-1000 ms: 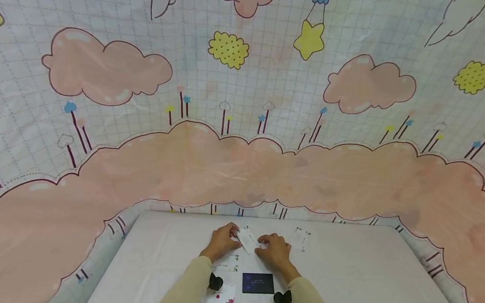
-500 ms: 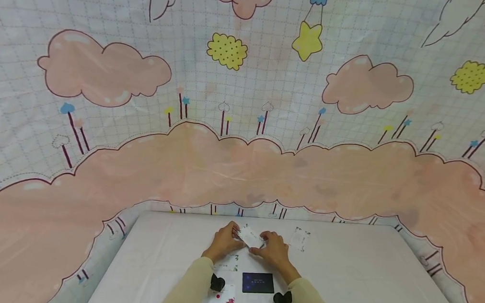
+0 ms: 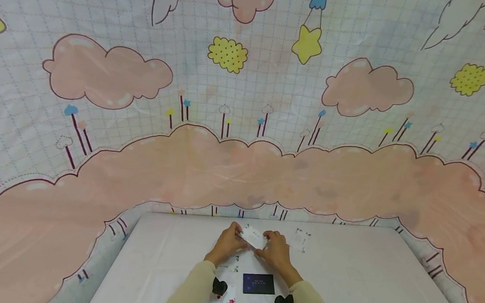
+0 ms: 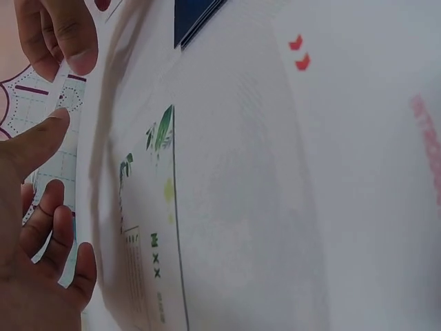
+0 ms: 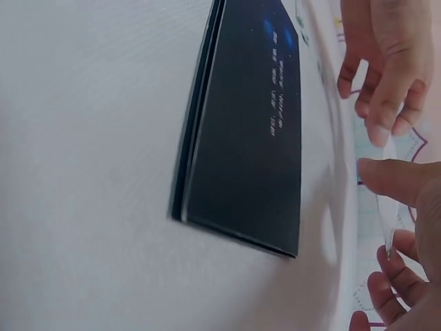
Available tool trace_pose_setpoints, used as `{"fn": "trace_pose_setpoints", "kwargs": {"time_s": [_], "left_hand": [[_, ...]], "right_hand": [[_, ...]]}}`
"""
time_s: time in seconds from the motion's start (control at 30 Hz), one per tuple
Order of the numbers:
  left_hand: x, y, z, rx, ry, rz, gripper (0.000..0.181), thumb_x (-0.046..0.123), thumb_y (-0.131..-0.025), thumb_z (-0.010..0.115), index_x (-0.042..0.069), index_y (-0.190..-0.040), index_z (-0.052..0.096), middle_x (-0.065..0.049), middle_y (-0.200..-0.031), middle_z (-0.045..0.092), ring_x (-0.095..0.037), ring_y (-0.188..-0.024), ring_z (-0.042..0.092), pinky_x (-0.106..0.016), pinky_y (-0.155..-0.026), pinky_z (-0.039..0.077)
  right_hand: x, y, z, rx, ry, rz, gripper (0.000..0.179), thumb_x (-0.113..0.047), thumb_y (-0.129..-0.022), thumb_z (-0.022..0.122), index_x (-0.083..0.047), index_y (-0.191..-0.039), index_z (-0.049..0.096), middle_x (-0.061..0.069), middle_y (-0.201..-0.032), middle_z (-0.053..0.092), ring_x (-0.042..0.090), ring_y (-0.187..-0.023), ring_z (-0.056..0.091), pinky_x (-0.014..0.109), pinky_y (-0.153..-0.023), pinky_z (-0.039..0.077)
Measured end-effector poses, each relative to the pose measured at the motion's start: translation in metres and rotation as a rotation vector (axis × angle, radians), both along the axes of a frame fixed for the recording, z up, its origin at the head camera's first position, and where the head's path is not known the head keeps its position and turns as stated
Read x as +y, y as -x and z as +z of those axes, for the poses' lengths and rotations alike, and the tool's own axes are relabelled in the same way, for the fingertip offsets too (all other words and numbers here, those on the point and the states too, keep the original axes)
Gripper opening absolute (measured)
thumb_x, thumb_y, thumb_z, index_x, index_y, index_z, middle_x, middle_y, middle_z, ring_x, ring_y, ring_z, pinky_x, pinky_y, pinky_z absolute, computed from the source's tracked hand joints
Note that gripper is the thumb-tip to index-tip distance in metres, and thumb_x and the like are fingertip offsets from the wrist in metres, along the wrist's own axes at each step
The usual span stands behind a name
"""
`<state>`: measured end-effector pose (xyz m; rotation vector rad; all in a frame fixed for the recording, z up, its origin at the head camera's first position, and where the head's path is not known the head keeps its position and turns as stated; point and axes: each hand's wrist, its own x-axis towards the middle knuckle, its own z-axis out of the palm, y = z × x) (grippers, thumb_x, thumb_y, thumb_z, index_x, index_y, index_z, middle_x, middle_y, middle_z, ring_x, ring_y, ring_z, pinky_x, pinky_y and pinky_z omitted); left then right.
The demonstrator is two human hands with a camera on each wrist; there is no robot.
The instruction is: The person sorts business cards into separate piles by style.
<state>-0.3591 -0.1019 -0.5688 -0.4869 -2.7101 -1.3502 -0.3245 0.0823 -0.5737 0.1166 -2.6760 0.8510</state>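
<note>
Between my two hands is a white card (image 3: 254, 237) with small green leaf prints, tilted down to the right and held off the table. My left hand (image 3: 227, 244) pinches its left end between thumb and fingers. At the opposite end, my right hand (image 3: 276, 251) holds it the same way. The right wrist view catches the card nearly edge-on, as a thin pale strip (image 5: 387, 207). Below the hands lies a small stack of dark blue cards (image 3: 259, 284) with fine lettering, layered at the edges (image 5: 251, 131).
Another leaf-printed white card (image 3: 300, 240) lies flat right of my hands. One more leaf-printed card (image 4: 148, 234) lies under my left wrist. Nearer me, a white card with red flowers (image 3: 227, 302) is partly covered by the left sleeve. A patterned cloth (image 3: 241, 170) rises behind the table.
The held card has turned from a steep slant to a flatter one and shifted slightly right. My left hand has moved a little right, and my right fingers have changed position at the card's end.
</note>
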Motion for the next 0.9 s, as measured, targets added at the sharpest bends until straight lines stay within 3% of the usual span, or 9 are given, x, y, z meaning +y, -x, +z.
{"fn": "trace_pose_setpoints", "kwargs": {"time_s": [0.2, 0.33, 0.53, 0.9], "left_hand": [[0.0, -0.003, 0.004, -0.037, -0.015, -0.009, 0.063, 0.012, -0.076, 0.082, 0.006, -0.129, 0.047, -0.006, -0.096, 0.058, -0.015, -0.081, 0.049, -0.029, -0.074, 0.041], [0.0, -0.004, 0.007, 0.005, 0.001, -0.03, 0.073, 0.01, -0.075, 0.082, 0.004, -0.138, 0.046, -0.005, -0.099, 0.057, -0.015, -0.086, 0.05, -0.03, -0.076, 0.042], [0.0, -0.007, 0.01, 0.059, 0.041, -0.066, 0.073, 0.009, -0.076, 0.083, 0.006, -0.14, 0.048, -0.005, -0.109, 0.058, -0.018, -0.095, 0.055, -0.031, -0.08, 0.046], [-0.002, -0.016, 0.019, 0.069, 0.132, -0.087, 0.067, 0.014, -0.078, 0.082, 0.007, -0.138, 0.053, -0.007, -0.118, 0.061, -0.025, -0.106, 0.06, -0.042, -0.091, 0.051]], "right_hand": [[0.004, -0.005, 0.005, -0.003, 0.008, 0.009, 0.054, -0.029, -0.069, 0.088, -0.008, -0.113, 0.065, 0.009, -0.108, 0.063, 0.028, -0.1, 0.055, 0.056, -0.09, 0.045], [0.005, -0.006, 0.007, -0.011, 0.003, 0.013, 0.055, -0.029, -0.07, 0.088, -0.009, -0.115, 0.065, 0.009, -0.111, 0.063, 0.028, -0.103, 0.055, 0.053, -0.091, 0.044], [0.007, -0.009, 0.01, -0.011, -0.001, 0.024, 0.056, -0.028, -0.069, 0.088, -0.011, -0.117, 0.065, 0.009, -0.116, 0.064, 0.03, -0.106, 0.055, 0.052, -0.09, 0.043], [0.012, -0.017, 0.015, -0.01, -0.016, 0.056, 0.055, -0.028, -0.07, 0.088, -0.015, -0.119, 0.067, 0.009, -0.117, 0.061, 0.03, -0.108, 0.055, 0.054, -0.092, 0.043]]}}
